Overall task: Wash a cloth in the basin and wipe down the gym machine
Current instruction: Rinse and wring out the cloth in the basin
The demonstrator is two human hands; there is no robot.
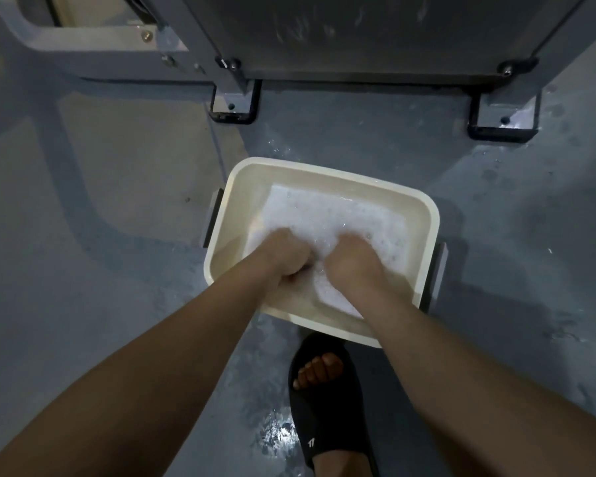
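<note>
A cream rectangular basin (424, 215) stands on the grey floor, holding white foamy water (327, 211). My left hand (284, 253) and my right hand (350, 258) are both plunged into the suds side by side, fingers curled down under the foam. The cloth itself is hidden beneath the foam, so I cannot make out what the fingers hold. The grey gym machine (375, 32) rises just beyond the basin, with its two bolted feet (234, 101) on the floor.
My foot in a black slide sandal (324, 401) is planted right at the basin's near edge. Water splashes glisten on the floor (276, 432) beside it and beyond the basin. A grey frame bar of the machine (93, 46) runs to the upper left.
</note>
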